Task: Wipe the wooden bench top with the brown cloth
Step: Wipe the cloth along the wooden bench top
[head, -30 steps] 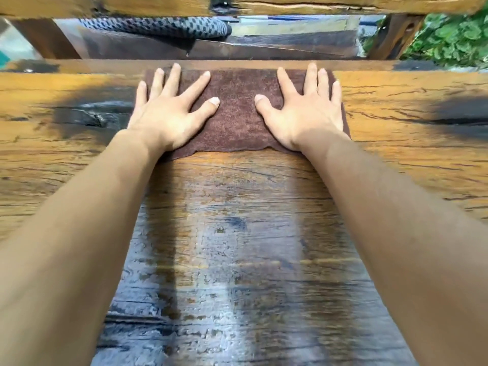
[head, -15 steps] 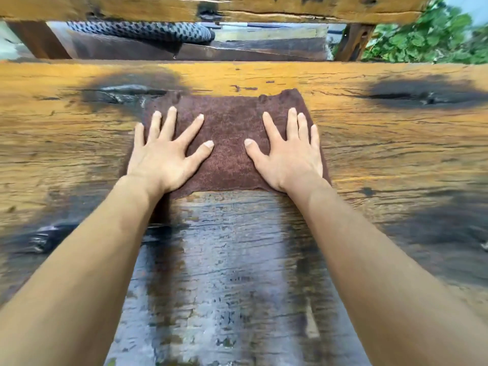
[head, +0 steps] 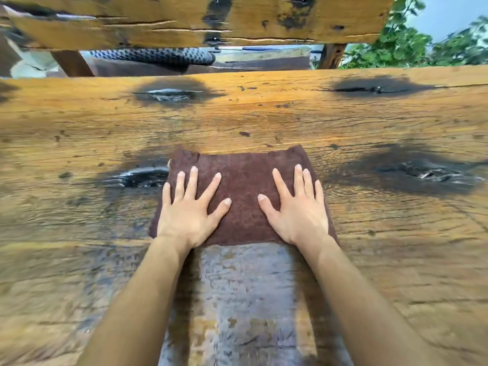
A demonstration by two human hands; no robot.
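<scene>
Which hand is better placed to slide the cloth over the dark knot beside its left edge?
Probably the left hand: it lies flat on the brown cloth right beside that dark knot; the right hand is farther away.

Soft even daylight, motion blur toward the edges, wide-angle bowing, wet sheen on bench top (head: 237,286).

Wooden bench top (head: 264,120), golden and heavily grained, stretching from left edge to right edge. Dark knot patches (head: 169,93) along the far edge and at mid-depth on both sides. Flat in the middle, brown cloth (head: 243,191). From the cloth toward the near edge, a shiny grey band (head: 248,299).
</scene>
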